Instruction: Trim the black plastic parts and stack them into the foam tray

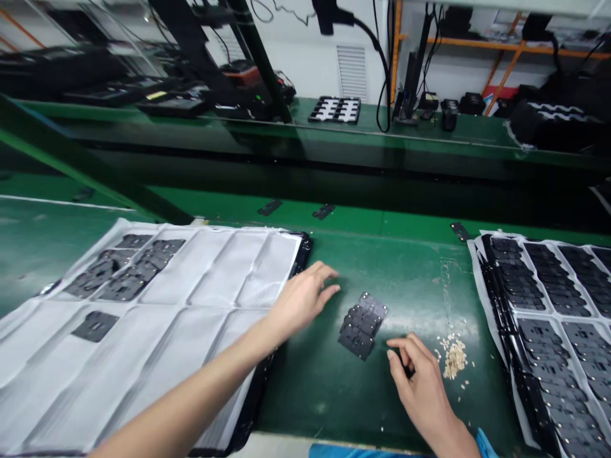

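Observation:
A small overlapping stack of flat black parts (361, 326), with notches and tiny shiny dots, lies on the green bench between my hands. My left hand (305, 296) is up and left of the stack, near the corner of the left tray; its thumb and fingers are apart and nothing is between them. To the stack's lower right is my right hand (420, 375), fingers loosely curled and the thumb apart from them, with nothing visible in it. Just right of that hand sits a little heap of small pale beige pieces (455, 359), some scattered around it.
A white-lined tray (210, 356) on the left holds several black parts in its upper-left compartments. On the right, another tray (548, 315) has rows of the parts. Single parts (324, 211) lie along the bench's far strip. A green post (95, 165) slants across the left.

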{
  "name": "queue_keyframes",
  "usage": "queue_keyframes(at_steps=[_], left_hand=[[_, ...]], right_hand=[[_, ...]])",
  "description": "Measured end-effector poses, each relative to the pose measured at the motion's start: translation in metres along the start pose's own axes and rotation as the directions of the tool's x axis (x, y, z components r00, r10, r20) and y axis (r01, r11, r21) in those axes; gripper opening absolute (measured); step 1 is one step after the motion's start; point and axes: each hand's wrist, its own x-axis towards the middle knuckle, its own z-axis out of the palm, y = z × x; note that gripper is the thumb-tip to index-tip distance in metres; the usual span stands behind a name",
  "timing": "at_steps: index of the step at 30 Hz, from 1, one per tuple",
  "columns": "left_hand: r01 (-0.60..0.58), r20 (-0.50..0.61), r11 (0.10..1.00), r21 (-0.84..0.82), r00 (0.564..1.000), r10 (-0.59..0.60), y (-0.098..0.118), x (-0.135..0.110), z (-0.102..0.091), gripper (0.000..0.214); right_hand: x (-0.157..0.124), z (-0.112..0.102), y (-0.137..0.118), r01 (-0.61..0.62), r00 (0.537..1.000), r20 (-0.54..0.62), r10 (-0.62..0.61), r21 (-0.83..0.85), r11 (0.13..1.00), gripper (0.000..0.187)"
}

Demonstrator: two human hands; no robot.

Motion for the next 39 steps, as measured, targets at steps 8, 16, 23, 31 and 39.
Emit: queue_keyframes(at_steps=[8, 16, 23, 31, 39], left_hand=[[0.380, -0.236, 0.924, 0.048, 0.903, -0.359, -0.038, 0.165, -0.033, 0.038], [0.352, -0.122, 0.935, -0.050, 0.927, -0.355, -0.030, 0.181, -0.036, 0.035], [-0.043, 0.008, 0.973, -0.226, 0.999, 0.046, 0.064, 0.083, -0.032, 0.009], [-0.295, 0.065, 0.812, -0.503, 0.925, 0.376, 0.146, -0.033, -0.019, 0.031], [-0.417, -0.069, 0.796, -0.438, 0.899, 0.433, 0.156, -0.052, 0.013, 0.021]], right_hand=[[-0.009, 0.016, 0.013, -0.023, 0.989, -0.144, 0.036, 0.086, 0.996, 0.037], [-0.004, 0.009, 0.016, -0.044, 0.969, -0.234, 0.082, 0.166, 0.985, 0.034], [0.022, -0.033, -0.003, 0.037, 0.968, -0.250, 0.020, 0.222, 0.974, 0.028], [0.031, -0.061, -0.027, -0.079, 0.981, -0.099, 0.165, 0.575, 0.814, 0.038], [0.021, -0.068, -0.029, 0.006, 0.976, -0.163, 0.141, 0.675, 0.738, 0.030]])
